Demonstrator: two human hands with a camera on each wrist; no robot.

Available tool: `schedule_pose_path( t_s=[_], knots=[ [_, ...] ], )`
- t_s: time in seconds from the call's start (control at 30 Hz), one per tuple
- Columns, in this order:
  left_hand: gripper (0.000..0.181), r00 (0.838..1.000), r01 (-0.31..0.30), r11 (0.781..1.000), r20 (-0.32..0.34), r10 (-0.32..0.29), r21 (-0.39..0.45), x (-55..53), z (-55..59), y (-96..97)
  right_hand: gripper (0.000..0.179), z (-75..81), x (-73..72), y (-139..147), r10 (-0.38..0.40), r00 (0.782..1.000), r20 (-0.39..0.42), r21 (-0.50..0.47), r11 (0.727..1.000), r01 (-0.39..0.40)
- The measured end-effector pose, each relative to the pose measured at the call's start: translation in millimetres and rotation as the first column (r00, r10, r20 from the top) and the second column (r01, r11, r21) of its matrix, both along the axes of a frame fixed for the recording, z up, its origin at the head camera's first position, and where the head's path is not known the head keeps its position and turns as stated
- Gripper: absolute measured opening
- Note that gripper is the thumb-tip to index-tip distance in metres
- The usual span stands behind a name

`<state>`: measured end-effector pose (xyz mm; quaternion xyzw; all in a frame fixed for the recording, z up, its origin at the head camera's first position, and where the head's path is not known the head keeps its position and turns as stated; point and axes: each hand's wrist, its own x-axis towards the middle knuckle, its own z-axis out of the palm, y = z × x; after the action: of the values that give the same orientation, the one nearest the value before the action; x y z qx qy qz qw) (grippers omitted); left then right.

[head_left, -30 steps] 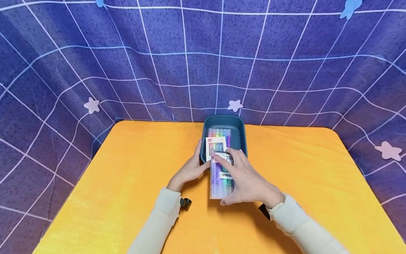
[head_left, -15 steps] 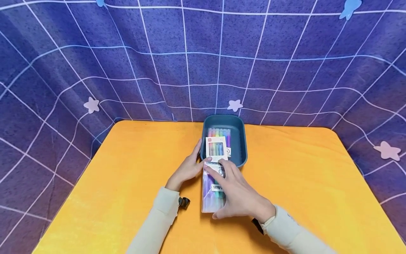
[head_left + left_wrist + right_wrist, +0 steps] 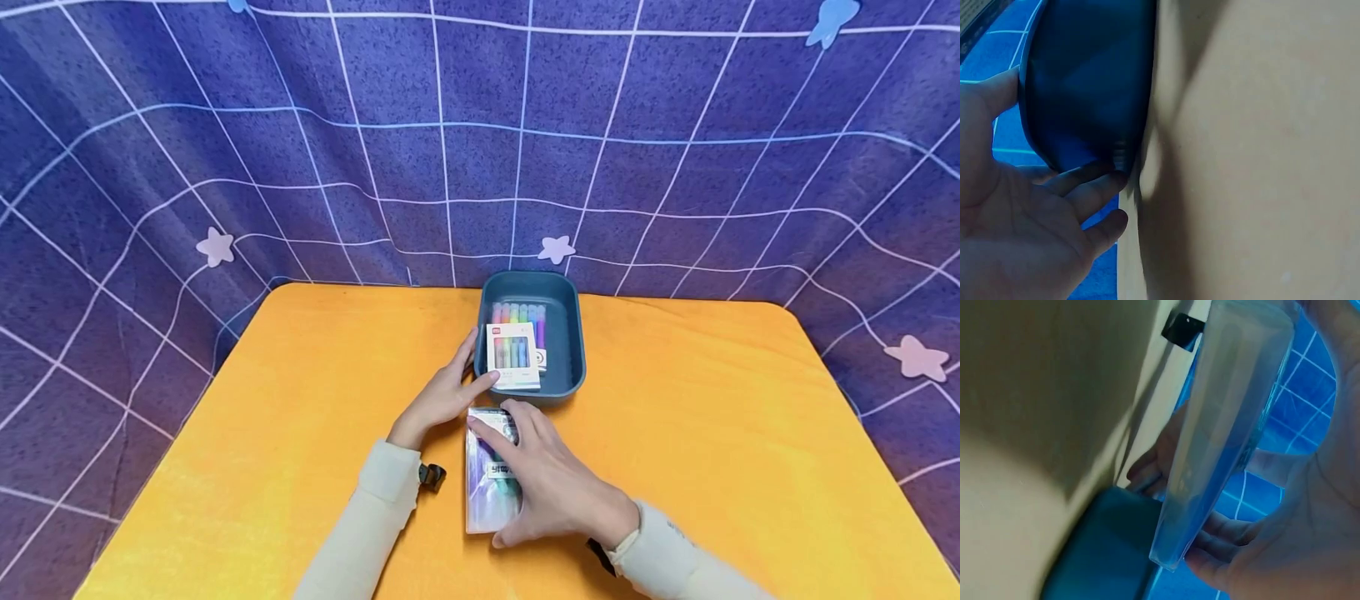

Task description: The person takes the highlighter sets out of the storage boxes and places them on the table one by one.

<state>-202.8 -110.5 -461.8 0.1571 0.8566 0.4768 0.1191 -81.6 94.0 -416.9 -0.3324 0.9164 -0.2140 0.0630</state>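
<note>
My right hand [image 3: 558, 483] holds a clear plastic case of coloured markers [image 3: 489, 507] by its two ends, thumb at the near end and fingers at the far end. In the right wrist view the case [image 3: 1222, 406] appears edge-on, apart from the tabletop. A dark teal plastic bin [image 3: 567, 333] stands just beyond it. My left hand [image 3: 438, 398] grips the bin's near left corner, thumb at the rim and fingers along the side. Inside the bin lies a white boxed set of markers [image 3: 517, 379], overlapping another pack of rainbow markers [image 3: 517, 313].
An orange-yellow cloth covers the table [image 3: 712, 433]. Behind it and at both sides hangs a purple-blue curtain [image 3: 480, 167] with a pale grid and stars. The bin's back is close to the curtain. A black strap [image 3: 431, 477] is on my left wrist.
My right hand has drawn the clear marker case back from above the bin's near edge, toward me and slightly left. The white box now shows fully. The left hand and bin stay put.
</note>
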Motion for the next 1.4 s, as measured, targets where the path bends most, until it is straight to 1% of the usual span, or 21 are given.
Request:
schedule_pose_path(
  t_s=[0.2, 0.43, 0.63, 0.83, 1.0, 1.17, 1.4],
  knots=[
    [0.090, 1.000, -0.006, 1.000, -0.006, 0.005, -0.005, 0.8, 0.5, 0.6, 0.129, -10.0, 3.9, -4.3, -0.020, 0.998, 0.066, 0.033, 0.999, 0.018],
    [0.090, 1.000, -0.015, 1.000, -0.006, 0.015, 0.002, 1.6, 0.4, 1.2, 0.129, -19.4, 4.3, -9.9, -0.030, 0.998, 0.048, 0.066, 0.997, 0.027],
    [0.090, 1.000, -0.017, 1.000, -0.003, 0.017, 0.008, 2.5, 1.0, 2.4, 0.129, -22.5, 4.7, -14.1, -0.037, 0.996, 0.081, 0.082, 0.996, 0.030],
    [0.089, 1.000, -0.011, 1.000, -0.005, 0.011, 0.007, 2.4, 1.1, 3.7, 0.129, -25.5, 6.3, -16.3, -0.048, 0.996, 0.078, 0.103, 0.994, 0.039],
    [0.090, 1.000, -0.014, 1.000, -0.010, 0.014, -0.002, 1.9, 0.6, 5.2, 0.128, -28.4, 7.2, -16.5, -0.037, 0.998, 0.058, 0.114, 0.993, 0.031],
    [0.091, 1.000, -0.019, 1.000, -0.018, 0.019, -0.011, 0.8, 0.4, 9.3, 0.128, -31.3, 7.5, -16.7, -0.031, 0.998, 0.059, 0.120, 0.992, 0.024],
    [0.090, 0.998, -0.049, 0.998, -0.026, 0.048, -0.025, 1.0, -0.1, 13.4, 0.126, -32.7, 6.7, -16.6, -0.025, 0.997, 0.072, 0.151, 0.988, 0.014]
  ],
)
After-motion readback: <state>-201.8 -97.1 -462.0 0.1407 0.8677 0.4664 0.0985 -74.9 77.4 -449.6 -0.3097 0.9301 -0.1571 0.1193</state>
